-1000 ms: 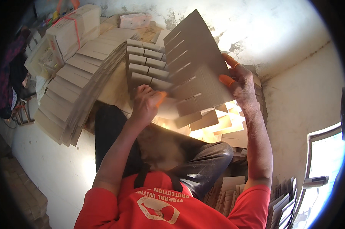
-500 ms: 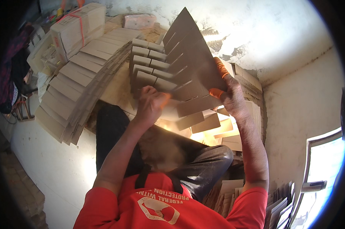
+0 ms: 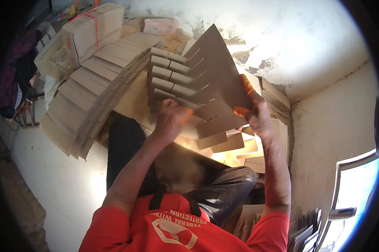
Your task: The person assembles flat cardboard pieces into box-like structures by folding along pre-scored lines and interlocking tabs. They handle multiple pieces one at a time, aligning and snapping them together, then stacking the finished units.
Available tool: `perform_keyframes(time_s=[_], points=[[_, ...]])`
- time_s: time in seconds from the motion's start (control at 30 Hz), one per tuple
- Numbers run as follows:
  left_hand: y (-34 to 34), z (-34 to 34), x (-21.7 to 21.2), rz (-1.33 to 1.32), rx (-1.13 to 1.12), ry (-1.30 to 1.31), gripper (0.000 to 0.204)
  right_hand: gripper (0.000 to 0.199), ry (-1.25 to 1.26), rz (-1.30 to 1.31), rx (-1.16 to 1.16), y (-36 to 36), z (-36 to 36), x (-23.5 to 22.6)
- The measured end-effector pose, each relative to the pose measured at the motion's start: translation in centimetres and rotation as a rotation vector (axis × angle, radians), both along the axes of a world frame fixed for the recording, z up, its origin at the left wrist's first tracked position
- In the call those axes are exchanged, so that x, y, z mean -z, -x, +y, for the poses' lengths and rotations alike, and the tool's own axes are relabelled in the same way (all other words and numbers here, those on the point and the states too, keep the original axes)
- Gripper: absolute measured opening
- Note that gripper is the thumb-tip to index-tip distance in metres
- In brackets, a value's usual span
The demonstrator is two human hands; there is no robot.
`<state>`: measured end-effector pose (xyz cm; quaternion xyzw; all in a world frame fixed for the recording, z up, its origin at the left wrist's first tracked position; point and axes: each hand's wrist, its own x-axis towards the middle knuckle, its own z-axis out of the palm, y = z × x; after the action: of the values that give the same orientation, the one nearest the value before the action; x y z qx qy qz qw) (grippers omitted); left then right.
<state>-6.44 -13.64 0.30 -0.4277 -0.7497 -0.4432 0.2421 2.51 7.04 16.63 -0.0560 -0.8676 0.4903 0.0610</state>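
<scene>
A brown cardboard divider [image 3: 216, 71] is tilted up in front of me, its broad sheet cut with a row of parallel slots. Shorter cardboard cross strips [image 3: 161, 72] sit in it on the left side, forming cells. My right hand [image 3: 258, 115] grips the sheet's right edge, orange covers on its thumb and finger. My left hand [image 3: 171, 119], slightly blurred, is closed at the near end of the cross strips, with orange on its thumb side. What lies between its fingers is hidden.
A long fanned row of slotted cardboard sheets [image 3: 86, 86] lies to the left. Behind it stands a strapped carton [image 3: 93, 31]. More cardboard pieces [image 3: 229, 143] lie under the divider, with stacks [image 3: 275, 98] along the right wall. Upright sheets [image 3: 302, 235] stand at lower right.
The divider and both hands appear slightly lower and to the right, as does the background at upper left. My grip on the sheet looks the same; the left hand remains closed.
</scene>
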Motion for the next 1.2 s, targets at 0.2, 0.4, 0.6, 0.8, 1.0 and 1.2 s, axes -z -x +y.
perform_keyframes(time_s=[0.2,0.4,0.6,0.8,1.0,1.2], points=[[0.5,0.4,0.7,-0.015,-0.003,-0.028,0.018,0.084,-0.187,-0.025,-0.113,2.4,-0.6,1.3],[0.7,0.7,0.5,-0.015,0.002,-0.047,0.017,0.085,-0.145,-0.246,-0.044,2.6,-1.6,2.6],[0.8,0.7,0.4,-0.001,0.000,-0.028,0.016,0.085,-0.191,-0.165,-0.198,2.9,-1.3,1.8],[0.7,1.2,0.0,-0.018,-0.008,-0.038,0.015,0.092,-0.193,-0.330,-0.110,4.2,-2.8,0.6],[0.6,1.2,-0.2,-0.046,0.045,-0.048,0.015,0.072,-0.280,-0.384,-0.143,3.2,-2.7,0.8],[-0.8,0.9,-1.0,-0.031,0.050,0.023,0.014,0.082,-0.727,-0.278,-0.325,3.7,-3.9,2.4]])
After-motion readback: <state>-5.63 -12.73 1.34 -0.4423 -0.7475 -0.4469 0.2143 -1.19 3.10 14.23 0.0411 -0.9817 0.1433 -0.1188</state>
